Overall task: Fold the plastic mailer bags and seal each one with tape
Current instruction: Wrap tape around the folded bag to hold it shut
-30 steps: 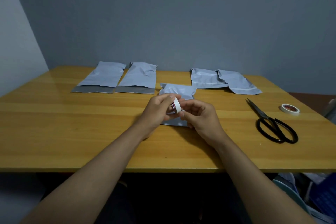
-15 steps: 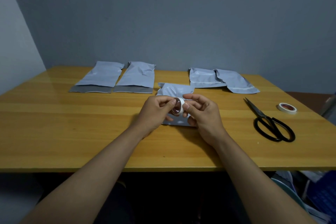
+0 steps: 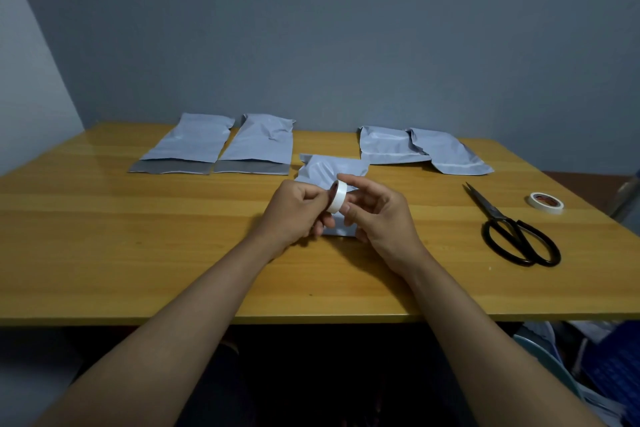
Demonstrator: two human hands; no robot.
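Note:
A small white tape roll (image 3: pixel 337 197) is held on edge above the table's middle. My left hand (image 3: pixel 294 210) grips it from the left with curled fingers. My right hand (image 3: pixel 375 210) pinches its rim from the right, forefinger over the top, thumb below. Beneath both hands lies a folded grey mailer bag (image 3: pixel 329 170), partly hidden by them. Two unfolded mailer bags (image 3: pixel 188 146) (image 3: pixel 261 146) with dark open flaps lie at the back left. Two folded mailer bags (image 3: pixel 386 146) (image 3: pixel 450 156) lie overlapping at the back right.
Black scissors (image 3: pixel 512 232) lie on the right of the wooden table (image 3: pixel 104 236), blades pointing away. A second tape roll (image 3: pixel 545 201) lies flat beyond them near the right edge. A grey wall stands behind the table. Clutter shows below the table's right corner.
The tape roll has turned in my hands from showing its hole to standing edge-on. My right forefinger has lifted over its rim. The bags and scissors have not moved.

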